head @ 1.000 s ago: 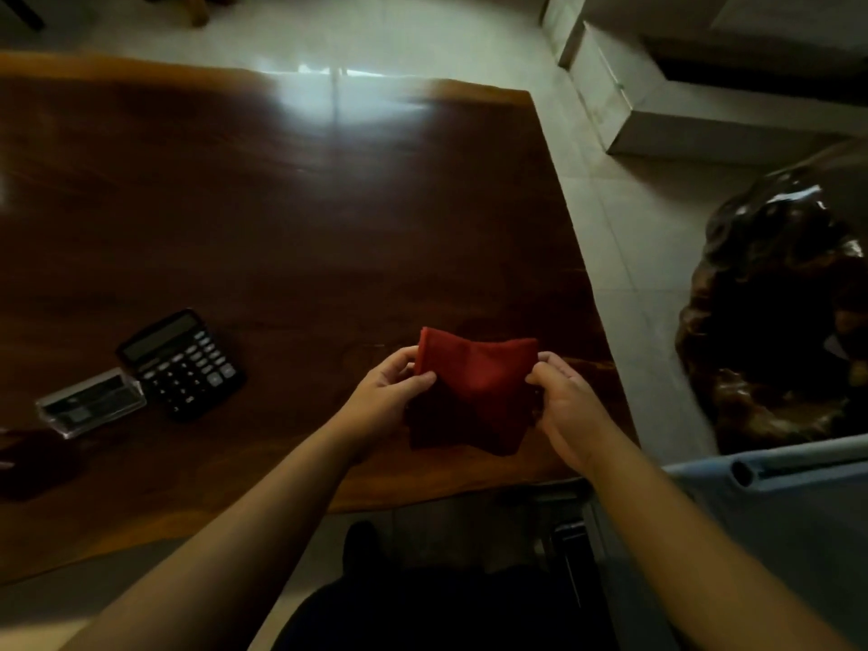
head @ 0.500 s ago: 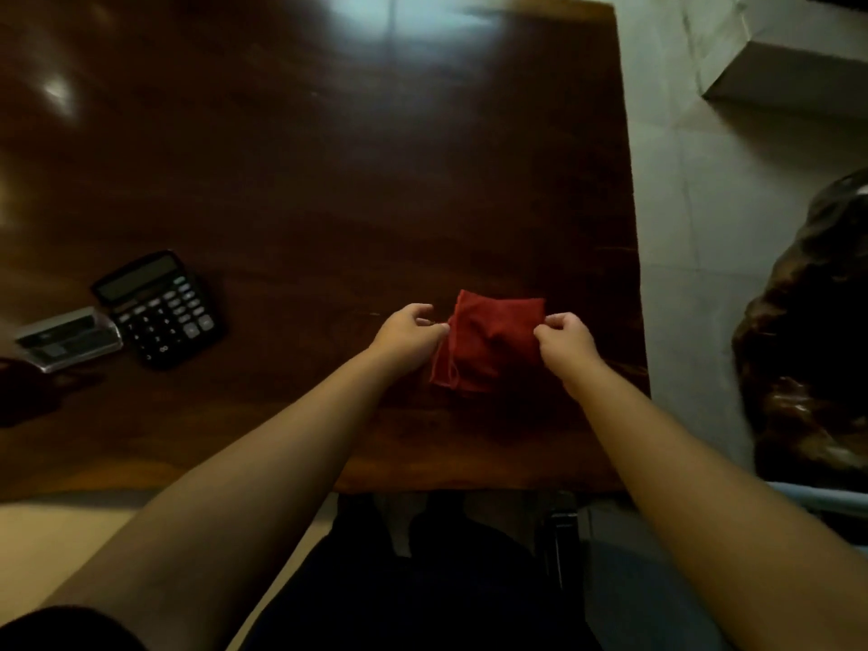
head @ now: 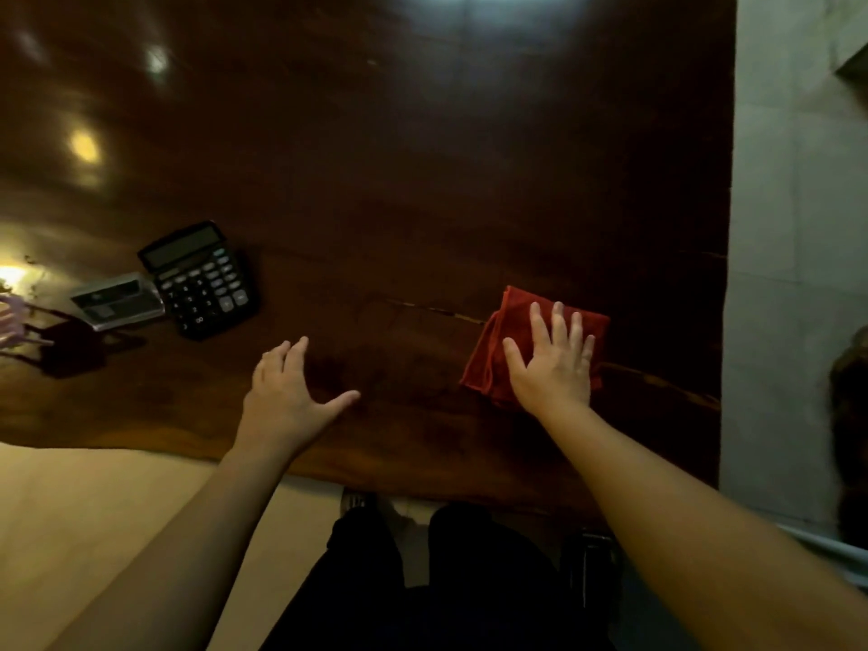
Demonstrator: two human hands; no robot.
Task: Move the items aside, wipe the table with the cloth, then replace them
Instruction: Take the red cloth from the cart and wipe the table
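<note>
A folded red cloth (head: 488, 350) lies on the dark wooden table (head: 422, 180) near its right end. My right hand (head: 552, 364) lies flat on the cloth with fingers spread, pressing it down. My left hand (head: 286, 397) hovers over bare wood left of the cloth, fingers apart and holding nothing. A black calculator (head: 199, 279) rests on the left part of the table, and a clear case (head: 117, 300) lies beside it on its left.
A dark object (head: 70, 345) sits at the table's left edge near the case. The table's right edge meets a pale tiled floor (head: 794, 274). A dark glossy bulky thing (head: 850, 415) stands at the far right. My legs show below the near edge.
Both hands held the cloth up while folding it. Now it lies on the table under my flat right hand, and my left hand has let go and moved left.
</note>
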